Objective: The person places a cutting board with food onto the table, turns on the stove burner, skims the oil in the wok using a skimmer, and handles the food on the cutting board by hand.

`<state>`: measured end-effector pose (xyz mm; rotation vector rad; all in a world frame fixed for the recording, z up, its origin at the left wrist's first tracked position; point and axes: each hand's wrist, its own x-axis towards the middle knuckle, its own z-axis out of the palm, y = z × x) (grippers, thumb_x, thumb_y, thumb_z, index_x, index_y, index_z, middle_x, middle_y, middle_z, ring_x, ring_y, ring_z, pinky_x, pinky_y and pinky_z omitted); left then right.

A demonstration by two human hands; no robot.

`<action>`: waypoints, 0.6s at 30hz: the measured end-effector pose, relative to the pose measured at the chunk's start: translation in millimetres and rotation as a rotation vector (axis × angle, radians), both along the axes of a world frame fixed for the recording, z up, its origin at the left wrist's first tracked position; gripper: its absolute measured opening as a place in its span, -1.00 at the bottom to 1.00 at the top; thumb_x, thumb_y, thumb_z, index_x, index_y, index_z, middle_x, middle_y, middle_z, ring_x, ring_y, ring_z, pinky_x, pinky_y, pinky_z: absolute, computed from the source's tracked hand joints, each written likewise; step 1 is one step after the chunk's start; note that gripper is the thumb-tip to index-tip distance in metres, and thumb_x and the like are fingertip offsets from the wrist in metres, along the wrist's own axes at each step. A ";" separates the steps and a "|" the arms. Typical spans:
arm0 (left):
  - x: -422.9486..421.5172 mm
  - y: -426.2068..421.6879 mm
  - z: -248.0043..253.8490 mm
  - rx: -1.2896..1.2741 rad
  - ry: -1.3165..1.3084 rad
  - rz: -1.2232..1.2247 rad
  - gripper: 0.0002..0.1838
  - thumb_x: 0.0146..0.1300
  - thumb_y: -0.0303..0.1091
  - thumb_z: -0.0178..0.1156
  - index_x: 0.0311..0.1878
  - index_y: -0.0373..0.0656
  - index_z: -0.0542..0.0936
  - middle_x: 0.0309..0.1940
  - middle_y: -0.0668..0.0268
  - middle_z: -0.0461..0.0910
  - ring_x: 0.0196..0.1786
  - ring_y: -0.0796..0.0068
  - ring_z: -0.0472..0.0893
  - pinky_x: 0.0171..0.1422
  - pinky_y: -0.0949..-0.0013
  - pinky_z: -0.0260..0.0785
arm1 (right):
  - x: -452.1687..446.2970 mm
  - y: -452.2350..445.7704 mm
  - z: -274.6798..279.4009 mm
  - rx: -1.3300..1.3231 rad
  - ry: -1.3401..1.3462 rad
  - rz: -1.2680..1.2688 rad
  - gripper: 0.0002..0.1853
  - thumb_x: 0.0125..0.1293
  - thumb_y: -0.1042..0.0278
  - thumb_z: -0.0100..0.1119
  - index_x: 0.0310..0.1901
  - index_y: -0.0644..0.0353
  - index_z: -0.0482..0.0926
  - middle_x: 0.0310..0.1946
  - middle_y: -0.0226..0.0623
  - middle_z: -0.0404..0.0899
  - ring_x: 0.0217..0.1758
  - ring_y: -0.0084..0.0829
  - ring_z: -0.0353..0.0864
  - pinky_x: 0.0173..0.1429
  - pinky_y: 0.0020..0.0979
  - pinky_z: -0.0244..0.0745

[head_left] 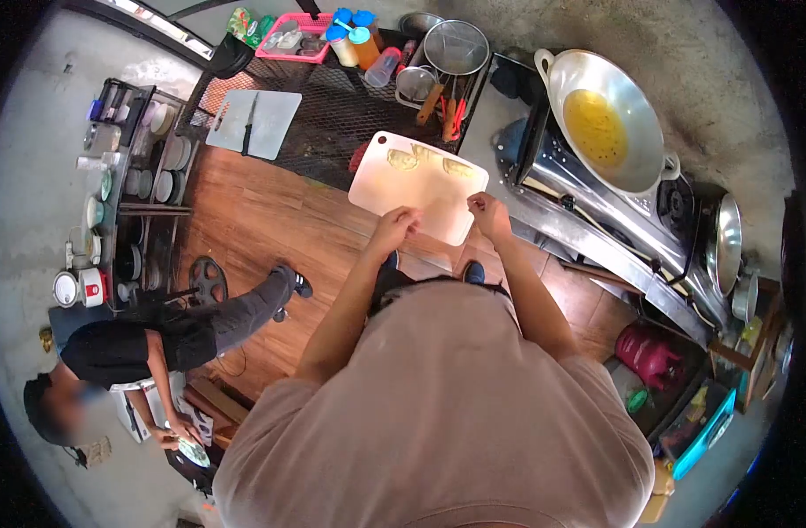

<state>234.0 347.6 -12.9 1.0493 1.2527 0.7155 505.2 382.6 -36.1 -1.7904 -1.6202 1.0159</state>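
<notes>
A white cutting board (412, 198) lies in front of me, with a few pale yellow, flat pieces that look like dough (403, 159) near its far edge. My left hand (396, 231) is over the board's near left side, its fingers curled in together. Beside the right edge, my right hand (491, 217) has thumb and fingers pinched. Anything between the fingers of either hand is too small to make out. The near middle of the board shows only its bare surface.
At right, a large wok (636, 163) with yellow oil sits on the gas stove (579, 180). A second board (275, 119) with a knife (251, 123) is at the far left of the mesh table (319, 114). Another person (148, 352) sits at left holding something.
</notes>
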 end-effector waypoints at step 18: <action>-81.5 185.9 -28.5 0.438 0.564 -0.111 -0.83 0.32 -0.46 0.21 -0.06 -0.17 0.69 -0.15 0.12 0.70 -0.13 0.19 0.69 -0.02 0.25 0.52 | -82.4 4.4 5.7 -0.311 0.377 0.103 -0.76 0.43 0.33 0.19 -0.02 0.31 0.66 -0.30 -0.16 0.73 -0.24 -0.44 0.73 -0.14 -0.39 0.62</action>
